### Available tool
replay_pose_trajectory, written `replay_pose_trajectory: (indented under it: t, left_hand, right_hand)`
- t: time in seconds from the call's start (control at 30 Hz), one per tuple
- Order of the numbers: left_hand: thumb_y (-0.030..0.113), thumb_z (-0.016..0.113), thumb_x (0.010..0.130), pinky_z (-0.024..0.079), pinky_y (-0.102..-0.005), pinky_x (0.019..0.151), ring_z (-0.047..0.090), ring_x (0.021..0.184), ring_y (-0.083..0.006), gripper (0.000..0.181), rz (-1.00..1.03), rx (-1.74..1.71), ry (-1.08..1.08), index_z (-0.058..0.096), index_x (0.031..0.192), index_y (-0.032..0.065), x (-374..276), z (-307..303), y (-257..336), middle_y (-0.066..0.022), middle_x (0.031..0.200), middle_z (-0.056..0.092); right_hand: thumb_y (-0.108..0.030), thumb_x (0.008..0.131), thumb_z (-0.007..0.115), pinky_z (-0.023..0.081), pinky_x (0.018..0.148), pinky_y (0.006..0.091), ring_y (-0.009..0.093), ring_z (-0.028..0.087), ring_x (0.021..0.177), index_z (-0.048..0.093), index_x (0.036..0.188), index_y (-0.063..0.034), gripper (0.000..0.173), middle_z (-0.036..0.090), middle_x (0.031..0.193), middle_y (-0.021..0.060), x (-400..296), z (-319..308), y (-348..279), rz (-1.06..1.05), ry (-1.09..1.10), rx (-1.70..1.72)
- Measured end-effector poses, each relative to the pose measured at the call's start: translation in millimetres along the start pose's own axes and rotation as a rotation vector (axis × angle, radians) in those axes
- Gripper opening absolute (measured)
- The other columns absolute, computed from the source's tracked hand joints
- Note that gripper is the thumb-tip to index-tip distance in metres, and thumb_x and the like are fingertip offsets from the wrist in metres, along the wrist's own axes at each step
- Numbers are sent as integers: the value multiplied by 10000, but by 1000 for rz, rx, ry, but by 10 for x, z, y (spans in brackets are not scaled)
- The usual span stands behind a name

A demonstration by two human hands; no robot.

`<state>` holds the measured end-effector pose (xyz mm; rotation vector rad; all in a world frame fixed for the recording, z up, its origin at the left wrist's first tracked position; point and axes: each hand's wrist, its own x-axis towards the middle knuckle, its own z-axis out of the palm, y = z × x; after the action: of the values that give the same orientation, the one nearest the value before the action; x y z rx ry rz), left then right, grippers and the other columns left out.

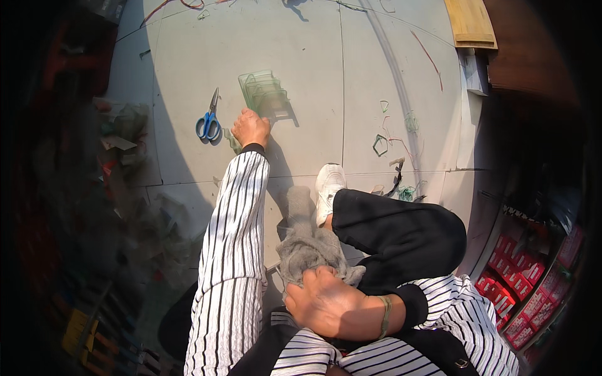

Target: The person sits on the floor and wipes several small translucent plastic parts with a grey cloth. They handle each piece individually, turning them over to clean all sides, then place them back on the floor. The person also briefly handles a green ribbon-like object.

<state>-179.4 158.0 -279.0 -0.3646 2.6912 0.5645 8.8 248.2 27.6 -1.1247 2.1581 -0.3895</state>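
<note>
My left hand [251,128] reaches forward over the tiled floor, its fingers curled at the near end of a blurred, translucent green plastic piece with stepped edges [267,91]. Whether the fingers grip it is hard to tell. Scissors with blue handles [208,123] lie just left of that hand, blades pointing away. A small green piece [231,141] shows beside my left wrist. Close to my body, my right hand [324,301] is closed on a bunched grey cloth [308,249], part of which extends forward beside my white shoe [329,188].
Scraps of green and red twine [380,144] are scattered on the floor at the right. A blurred heap of clutter [127,127] lies at the left. Red boxes [510,268] stand on a shelf at the lower right, and a wooden board [475,23] is at the upper right.
</note>
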Motion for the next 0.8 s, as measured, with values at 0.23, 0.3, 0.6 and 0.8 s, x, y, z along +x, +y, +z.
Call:
replay_pose_trajectory:
  t: [0.23,0.3,0.6,0.8]
  left_hand:
    - [272,647,738,406,-462,853,596,957,-334,362,30,107,-8,551,969,9,-334,86,-222,-173,965,638]
    - [289,637,756,401,-470,862,591,967,-337,367,-8,86,-19,553,982,13,-403,121,-257,-167,975,637]
    - [275,617,747,433,-472,810,620,908,-321,300,32,67,13,595,917,29,-501,174,-377,-156,924,655]
    - [263,610,742,439,-471,790,628,897,-328,295,-2,101,-15,602,911,21,-505,179,-386,-161,917,665]
  right_hand:
    - [-193,726,558,418,562,377,218,503,622,574,705,-76,119,467,668,42,-19,6,-63,7,97,-106]
    - [-184,728,549,401,553,379,210,493,619,572,700,-83,107,455,655,37,-14,36,-68,12,115,-155]
    - [-173,749,536,401,557,378,213,510,630,582,703,-89,106,482,663,27,-28,8,-55,20,117,-173]
    - [-171,755,549,428,581,374,217,537,660,598,723,-83,105,513,686,35,-28,-75,-38,37,37,-153]
